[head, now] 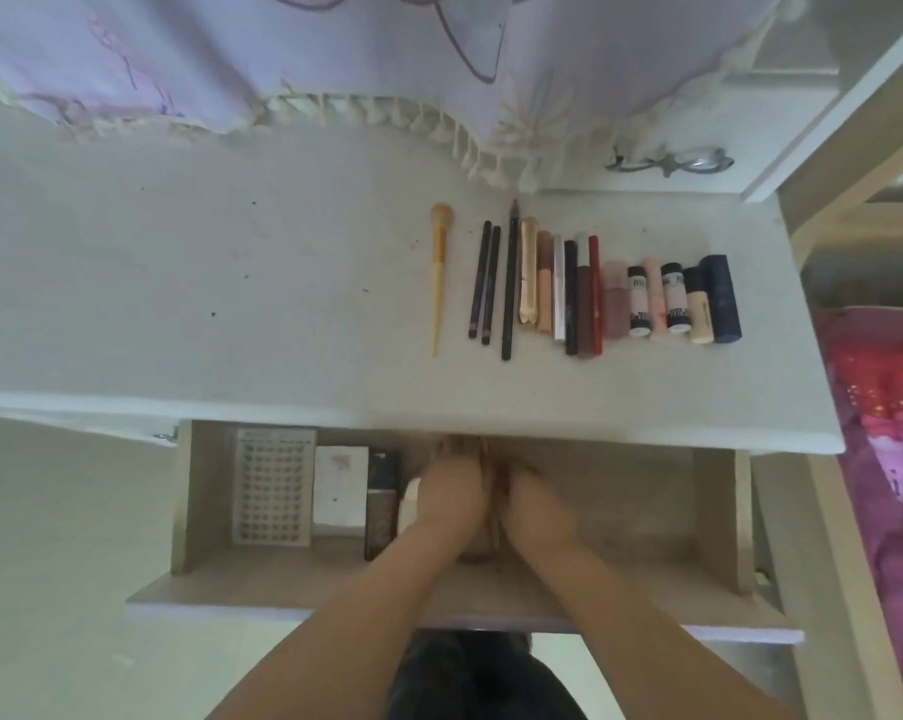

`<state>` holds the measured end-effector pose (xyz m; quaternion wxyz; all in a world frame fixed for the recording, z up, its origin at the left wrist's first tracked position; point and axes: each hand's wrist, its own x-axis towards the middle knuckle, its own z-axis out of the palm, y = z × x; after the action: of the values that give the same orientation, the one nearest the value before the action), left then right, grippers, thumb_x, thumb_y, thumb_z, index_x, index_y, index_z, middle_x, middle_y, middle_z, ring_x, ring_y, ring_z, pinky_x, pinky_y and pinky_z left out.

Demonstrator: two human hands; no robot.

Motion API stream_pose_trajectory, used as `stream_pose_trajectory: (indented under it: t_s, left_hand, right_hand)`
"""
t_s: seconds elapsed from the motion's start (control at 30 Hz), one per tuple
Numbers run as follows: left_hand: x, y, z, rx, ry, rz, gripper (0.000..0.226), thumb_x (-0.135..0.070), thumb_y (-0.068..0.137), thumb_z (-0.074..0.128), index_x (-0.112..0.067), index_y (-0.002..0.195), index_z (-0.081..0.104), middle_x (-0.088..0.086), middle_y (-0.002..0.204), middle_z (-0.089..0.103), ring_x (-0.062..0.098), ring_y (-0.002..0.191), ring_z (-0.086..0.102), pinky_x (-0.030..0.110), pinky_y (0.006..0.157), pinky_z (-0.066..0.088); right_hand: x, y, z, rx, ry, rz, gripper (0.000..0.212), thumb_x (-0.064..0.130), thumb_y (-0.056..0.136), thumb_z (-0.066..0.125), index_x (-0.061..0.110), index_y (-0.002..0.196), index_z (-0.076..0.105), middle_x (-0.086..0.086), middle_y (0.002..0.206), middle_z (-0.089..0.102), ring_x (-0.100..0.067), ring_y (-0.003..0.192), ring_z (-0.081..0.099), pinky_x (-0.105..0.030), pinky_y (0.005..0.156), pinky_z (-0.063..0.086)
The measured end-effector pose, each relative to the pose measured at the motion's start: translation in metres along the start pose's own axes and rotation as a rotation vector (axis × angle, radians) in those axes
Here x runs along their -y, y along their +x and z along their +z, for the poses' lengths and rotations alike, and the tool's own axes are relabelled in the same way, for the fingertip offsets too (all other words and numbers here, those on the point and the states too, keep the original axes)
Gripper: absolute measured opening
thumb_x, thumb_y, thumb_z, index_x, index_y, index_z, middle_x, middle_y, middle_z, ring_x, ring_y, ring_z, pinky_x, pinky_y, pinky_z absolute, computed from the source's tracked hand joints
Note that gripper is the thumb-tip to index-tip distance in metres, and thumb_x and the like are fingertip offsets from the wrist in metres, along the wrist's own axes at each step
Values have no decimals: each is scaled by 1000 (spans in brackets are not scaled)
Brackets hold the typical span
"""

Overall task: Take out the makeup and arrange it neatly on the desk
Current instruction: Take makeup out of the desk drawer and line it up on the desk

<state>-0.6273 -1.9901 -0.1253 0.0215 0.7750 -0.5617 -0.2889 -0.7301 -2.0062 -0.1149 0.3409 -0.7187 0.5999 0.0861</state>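
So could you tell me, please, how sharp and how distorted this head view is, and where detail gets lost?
Head view: soft all over; the desk edge bows from wide-angle distortion; both hands blur together in the drawer, hiding whatever they grip; bottle labels are unreadable.

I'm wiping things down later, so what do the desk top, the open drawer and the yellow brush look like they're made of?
Desk top: probably painted or laminated board, matte white and speckled with marks. Drawer: seemingly unpainted wood or fibreboard, dull beige inside. Yellow brush: smooth handle, likely plastic, with a soft bristle head; too blurred to be sure.
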Motion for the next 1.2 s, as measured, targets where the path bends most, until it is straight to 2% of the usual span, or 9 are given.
stream_pose_trajectory:
  t_s: [0.13, 0.37, 0.47, 0.63, 0.8, 0.9, 0.97, 1.07, 1.2]
  left_hand:
    - [2, 16, 12, -25, 108, -69, 35, -34, 99, 39, -9, 117, 55, 12, 123, 54, 29, 112, 51, 37, 80, 48]
    - [-8, 16, 17, -21, 192, -125, 36, -34, 96, 44, -9, 119, 56, 11, 127, 50, 28, 120, 45, 38, 92, 40]
    - [-9, 16, 16, -44, 184, -161, 31, -30, 96, 45, -11, 116, 58, 9, 126, 51, 27, 118, 47, 37, 92, 40]
    - [-9, 13, 15, -49, 236, -172, 31, -29, 97, 43, -12, 120, 56, 9, 128, 50, 28, 120, 45, 37, 95, 37]
    - [-18, 11, 15, -44, 286, -90, 32, -23, 97, 41, -10, 125, 49, 12, 130, 48, 31, 121, 42, 39, 94, 35]
    - [-19, 11, 20, -45, 312, -39, 33, -18, 96, 41, -10, 127, 48, 12, 134, 45, 31, 123, 40, 38, 93, 34]
    - [-22, 11, 21, -38, 285, -38, 33, -22, 95, 43, -11, 126, 49, 12, 134, 45, 32, 123, 40, 39, 93, 34]
    - [-31, 5, 13, -12, 193, 1, 33, -32, 92, 47, -13, 118, 55, 13, 128, 49, 32, 119, 44, 38, 92, 38]
    - [-22, -37, -10, 85, -129, 129, 22, -29, 90, 53, -14, 107, 58, 8, 109, 59, 25, 100, 58, 38, 85, 50]
  right_hand:
    - [4, 9, 11, -29, 24, 20, 26, 24, 100, 34, 10, 112, 53, -13, 112, 64, -32, 102, 62, -38, 82, 48]
    - [-24, 1, 20, -14, 31, 45, 35, 26, 99, 40, 4, 126, 42, -14, 108, 65, -34, 97, 62, -40, 76, 51]
    - [-20, 4, 18, -7, 82, 24, 38, 32, 97, 43, 4, 122, 42, -15, 106, 65, -35, 95, 63, -39, 75, 51]
    - [-9, 11, 20, 0, 39, 36, 30, 26, 97, 39, 6, 119, 44, -13, 109, 64, -33, 99, 63, -39, 78, 50]
    - [-19, 13, 14, -26, -13, 80, 30, 27, 100, 36, 5, 119, 43, -14, 109, 65, -32, 101, 63, -37, 78, 51]
    - [-40, 9, 0, -28, -166, 105, 29, 16, 98, 38, 4, 124, 45, -13, 114, 63, -30, 105, 62, -37, 80, 50]
    - [-55, 6, -12, -27, -184, 131, 28, 13, 97, 39, 4, 122, 46, -13, 113, 64, -31, 105, 63, -38, 79, 50]
    - [-61, -7, -28, -29, -154, 49, 22, 25, 96, 45, 9, 111, 47, -12, 102, 66, -31, 94, 65, -34, 68, 48]
    - [-49, -44, -54, 8, -250, -116, 14, 35, 91, 49, 23, 92, 42, 1, 90, 56, -21, 82, 62, -25, 58, 34]
